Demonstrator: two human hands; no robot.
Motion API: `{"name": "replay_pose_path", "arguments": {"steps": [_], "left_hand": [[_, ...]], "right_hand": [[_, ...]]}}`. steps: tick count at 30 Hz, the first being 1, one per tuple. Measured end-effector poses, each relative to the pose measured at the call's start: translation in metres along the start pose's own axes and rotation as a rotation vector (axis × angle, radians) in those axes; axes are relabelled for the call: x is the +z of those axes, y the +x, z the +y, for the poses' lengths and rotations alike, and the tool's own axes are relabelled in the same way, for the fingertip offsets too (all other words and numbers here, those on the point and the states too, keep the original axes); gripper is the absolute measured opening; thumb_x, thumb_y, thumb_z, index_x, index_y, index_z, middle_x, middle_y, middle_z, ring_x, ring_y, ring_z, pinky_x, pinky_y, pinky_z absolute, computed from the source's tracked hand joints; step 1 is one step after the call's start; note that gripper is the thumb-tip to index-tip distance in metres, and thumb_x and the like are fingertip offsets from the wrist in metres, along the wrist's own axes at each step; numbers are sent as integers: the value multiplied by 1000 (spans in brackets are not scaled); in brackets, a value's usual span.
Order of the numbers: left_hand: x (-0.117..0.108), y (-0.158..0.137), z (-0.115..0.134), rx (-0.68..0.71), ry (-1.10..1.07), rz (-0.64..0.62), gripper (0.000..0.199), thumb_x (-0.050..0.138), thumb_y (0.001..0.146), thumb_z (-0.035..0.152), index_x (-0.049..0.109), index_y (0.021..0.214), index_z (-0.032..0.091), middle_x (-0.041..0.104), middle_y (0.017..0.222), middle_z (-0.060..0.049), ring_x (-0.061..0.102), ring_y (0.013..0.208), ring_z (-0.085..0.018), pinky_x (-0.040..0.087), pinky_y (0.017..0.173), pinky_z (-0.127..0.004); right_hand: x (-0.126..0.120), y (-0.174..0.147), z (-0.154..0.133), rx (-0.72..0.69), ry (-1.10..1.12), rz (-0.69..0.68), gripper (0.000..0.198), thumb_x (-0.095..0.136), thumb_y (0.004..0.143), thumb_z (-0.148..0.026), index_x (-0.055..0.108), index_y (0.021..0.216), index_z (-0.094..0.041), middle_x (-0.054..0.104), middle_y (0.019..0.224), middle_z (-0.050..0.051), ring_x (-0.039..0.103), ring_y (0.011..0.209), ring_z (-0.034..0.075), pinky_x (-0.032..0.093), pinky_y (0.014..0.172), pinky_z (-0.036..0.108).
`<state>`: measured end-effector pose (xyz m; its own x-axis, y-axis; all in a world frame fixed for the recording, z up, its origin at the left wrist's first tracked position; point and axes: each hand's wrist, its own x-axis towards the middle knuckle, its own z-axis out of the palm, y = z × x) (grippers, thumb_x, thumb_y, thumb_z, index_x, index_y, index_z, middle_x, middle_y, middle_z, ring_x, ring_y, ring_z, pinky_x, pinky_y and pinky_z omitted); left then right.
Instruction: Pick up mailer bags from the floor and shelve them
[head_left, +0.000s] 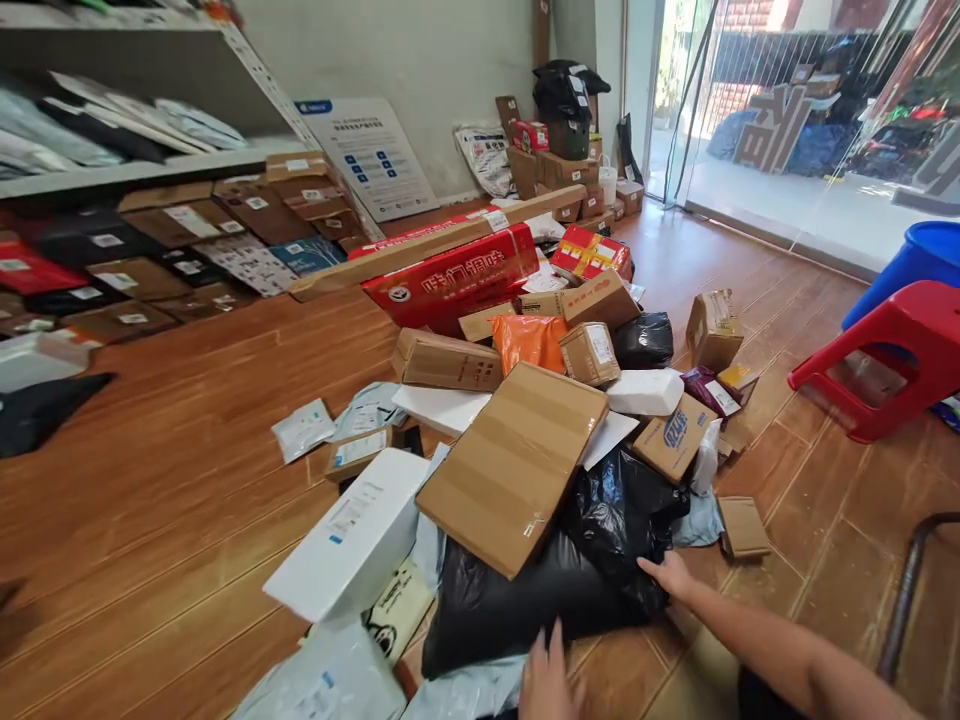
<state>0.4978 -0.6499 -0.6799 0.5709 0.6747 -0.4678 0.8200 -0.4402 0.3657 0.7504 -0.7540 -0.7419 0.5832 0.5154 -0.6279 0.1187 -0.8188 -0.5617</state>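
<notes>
head view, looking down over a heap of parcels on a wooden plank floor (172,520).

right hand (670,574) reaches in from the lower right on a bare forearm, fingers flat against the right edge of a large black plastic parcel bag (555,580). it touches the bag; nothing is closed in it, the grip is loose and unclenched.

left hand (546,680) at the bottom edge, partly cut off and blurred, fingers pointing up toward the bag's lower edge, just beside it. cannot tell whether it touches or grasps anything.

the black bag lies at the near end of the heap, crumpled and glossy. a flat brown cardboard box (514,465) rests tilted on top of its upper left part. left of that, a white rectangular box with a label (352,540), and a grey poly mailer (465,690) under the bag's near edge.

further back in the heap: an orange mailer (529,340), a small cube-shaped carton (589,352), a smaller black bag (645,340), a white padded parcel (645,392), a long red box with white characters (454,280) and a long narrow carton (420,250) lying across it.

left side: shelving (112,175) with mailers on it, rows of boxes on the floor below. right side: red plastic stool (892,350), blue bin (919,260) behind it, glass door (787,120) beyond. white printed poster (371,155) leans on the back wall.
</notes>
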Motion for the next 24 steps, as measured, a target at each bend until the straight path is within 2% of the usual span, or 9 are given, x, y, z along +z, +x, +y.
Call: {"name": "replay_pose_path", "arguments": {"steps": [1, 3, 6, 9, 11, 14, 17, 20, 24], "left_hand": [[12, 31, 5, 129, 66, 94, 77, 58, 79, 9, 43, 154, 17, 44, 159, -18, 40, 150, -30, 33, 126, -46], [30, 84, 19, 421, 182, 280, 96, 68, 70, 7, 33, 159, 21, 36, 164, -18, 36, 152, -33, 35, 124, -52], [47, 127, 41, 763, 291, 484, 125, 82, 50, 4, 25, 159, 21, 38, 161, -25, 39, 147, -45, 41, 116, -67], [43, 122, 53, 963, 183, 751, 104, 78, 58, 8, 32, 152, 14, 51, 146, -28, 47, 141, -46, 45, 108, -72], [28, 100, 61, 1116, 12, 922, 73, 67, 74, 14, 42, 143, 19, 58, 137, -22, 52, 137, -39, 43, 109, -71], [-2, 64, 78, 1290, -254, 936, 48, 56, 89, 22, 47, 136, 25, 63, 130, -15, 63, 123, -26, 54, 104, -52], [-29, 44, 95, 1163, -421, 775, 36, 55, 87, 17, 57, 121, 25, 69, 119, -9, 71, 101, -19, 59, 84, -30], [-51, 48, 96, 924, -429, 694, 29, 49, 80, 14, 66, 102, 22, 75, 105, -7, 71, 95, -21, 58, 82, -31], [-80, 70, 62, 241, -427, 673, 37, 50, 86, 31, 71, 115, 20, 77, 107, -13, 71, 104, -32, 56, 88, -40]], "right_hand": [[3, 14, 10, -75, 3, 29, 25, 60, 92, -38, 68, 87, -14, 75, 97, 13, 71, 96, 30, 54, 85, 36], [3, 32, 26, -234, 2, 70, 30, 63, 88, -44, 61, 72, -19, 72, 83, 10, 67, 88, 29, 52, 84, 38], [-12, 22, 30, -630, -3, 157, 49, 58, 89, -60, 49, 60, -22, 59, 63, 3, 56, 68, 22, 49, 72, 35], [-37, -34, 3, -992, 64, 257, 57, 39, 103, -59, 51, 63, -21, 55, 58, 1, 51, 58, 18, 47, 62, 31], [-52, -80, -26, -1236, 95, 171, 46, 42, 106, -52, 65, 84, -19, 67, 76, 5, 61, 71, 19, 53, 76, 32], [-66, -125, -67, -1360, 298, 177, 39, 49, 103, -54, 65, 96, -19, 66, 84, 6, 63, 79, 21, 55, 84, 34], [-71, -130, -96, -1231, 486, 206, 49, 53, 101, -60, 54, 70, -21, 49, 63, -2, 48, 56, 15, 47, 56, 26], [-82, -110, -118, -1255, 479, 128, 59, 52, 98, -67, 44, 62, -21, 40, 59, -4, 39, 53, 12, 39, 51, 24], [-109, -65, -131, -1401, 383, 33, 50, 49, 99, -65, 60, 110, -17, 67, 102, 8, 64, 90, 20, 53, 83, 32]]}}
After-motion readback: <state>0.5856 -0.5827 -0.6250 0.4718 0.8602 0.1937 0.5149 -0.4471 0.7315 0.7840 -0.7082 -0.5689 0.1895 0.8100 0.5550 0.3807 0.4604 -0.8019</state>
